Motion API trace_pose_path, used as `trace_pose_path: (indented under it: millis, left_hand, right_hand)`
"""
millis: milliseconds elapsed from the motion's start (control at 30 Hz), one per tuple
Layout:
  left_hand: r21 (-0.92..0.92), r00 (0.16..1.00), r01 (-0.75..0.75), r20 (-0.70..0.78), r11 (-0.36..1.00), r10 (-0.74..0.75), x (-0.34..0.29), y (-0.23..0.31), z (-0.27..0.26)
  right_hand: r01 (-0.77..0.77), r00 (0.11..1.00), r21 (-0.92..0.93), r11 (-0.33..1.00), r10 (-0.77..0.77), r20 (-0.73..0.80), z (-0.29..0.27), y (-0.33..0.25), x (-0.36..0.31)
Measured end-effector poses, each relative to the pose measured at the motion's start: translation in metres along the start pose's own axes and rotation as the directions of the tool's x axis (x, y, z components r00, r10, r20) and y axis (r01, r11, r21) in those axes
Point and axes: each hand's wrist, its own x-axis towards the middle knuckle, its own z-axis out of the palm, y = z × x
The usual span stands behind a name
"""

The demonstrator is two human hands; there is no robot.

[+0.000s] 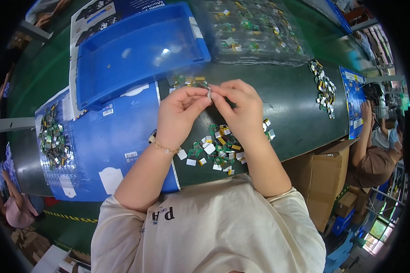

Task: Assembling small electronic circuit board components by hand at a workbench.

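Note:
My left hand (181, 111) and my right hand (241, 104) meet above the dark green table, fingertips pinched together. Between them is a small pale electronic part (209, 94), mostly covered by my fingers; its exact kind is hard to see. Just beyond my fingertips lie a few small green circuit boards (185, 80). Below my hands, close to my body, spreads a loose pile of small green circuit boards with white and yellow pieces (221, 144). My right forearm partly covers this pile.
A blue plastic bin (136, 59) stands at the far left on blue printed sheets (95, 141). Stacked clear trays (259, 34) hold boards at the back. More boards lie far left (55, 139) and right (323, 88). A cardboard box (321, 182) and other people flank the table.

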Motion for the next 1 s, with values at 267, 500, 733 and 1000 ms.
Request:
trace_pose_path:
  millis: [267,500,733,1000]
  left_hand:
    - [-0.096,0.999,-0.017,-0.047,0.995,0.012,-0.002,0.002,0.004]
    - [-0.158,0.995,-0.042,-0.093,0.987,0.028,0.000,0.005,-0.001]
    - [-0.078,0.995,-0.030,-0.096,0.997,0.022,0.003,0.001,-0.002]
    - [-0.155,0.996,-0.007,-0.090,0.988,-0.007,-0.001,0.005,0.001]
  right_hand:
    - [-0.117,0.993,0.032,0.993,0.117,0.014,-0.009,-0.019,0.011]
    - [0.027,1.000,0.138,0.990,-0.026,-0.011,-0.016,-0.022,0.056]
    - [0.235,0.967,-0.258,0.937,-0.199,0.159,0.022,0.000,0.092]
    - [0.122,0.990,-0.063,0.991,-0.118,0.072,0.003,-0.008,0.076]
